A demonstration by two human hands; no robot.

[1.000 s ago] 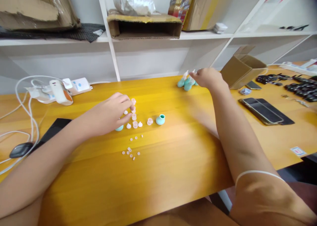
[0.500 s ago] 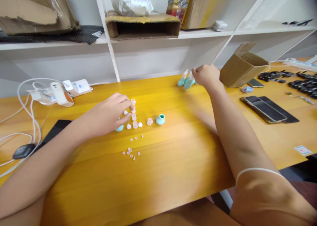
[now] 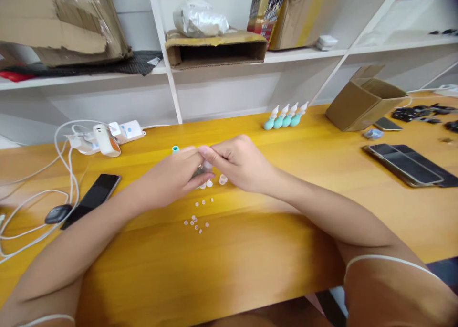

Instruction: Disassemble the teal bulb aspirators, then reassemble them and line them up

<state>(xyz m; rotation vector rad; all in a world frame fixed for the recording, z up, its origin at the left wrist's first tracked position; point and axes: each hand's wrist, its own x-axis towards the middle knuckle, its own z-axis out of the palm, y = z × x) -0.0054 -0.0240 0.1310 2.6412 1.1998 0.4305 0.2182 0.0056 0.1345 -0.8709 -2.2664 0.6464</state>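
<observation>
My left hand (image 3: 179,174) and my right hand (image 3: 243,164) meet over the middle of the table. The left fingers are closed round a small teal bulb (image 3: 199,171), mostly hidden, with a whitish piece at its right. My right thumb and fingers pinch together at that same spot; what they grip is hidden. Behind my left hand a teal bulb's open mouth (image 3: 175,149) shows. Just below the hands lie a small white cap (image 3: 209,184) and a translucent pink cup (image 3: 223,179). Nearer me, several tiny pale rings (image 3: 195,219) are scattered.
At the back stand several teal bulbs with white pointed tips (image 3: 285,117). An open cardboard box (image 3: 365,100) is at the right, with phones (image 3: 406,164) before it. To the left are white cables (image 3: 59,160), a black phone (image 3: 95,198) and a dark rounded case (image 3: 58,214).
My right hand has come from the teal bulbs at the back to my left hand. The teal bulb near the middle has left its place. Several tipped bulbs at the back are now uncovered.
</observation>
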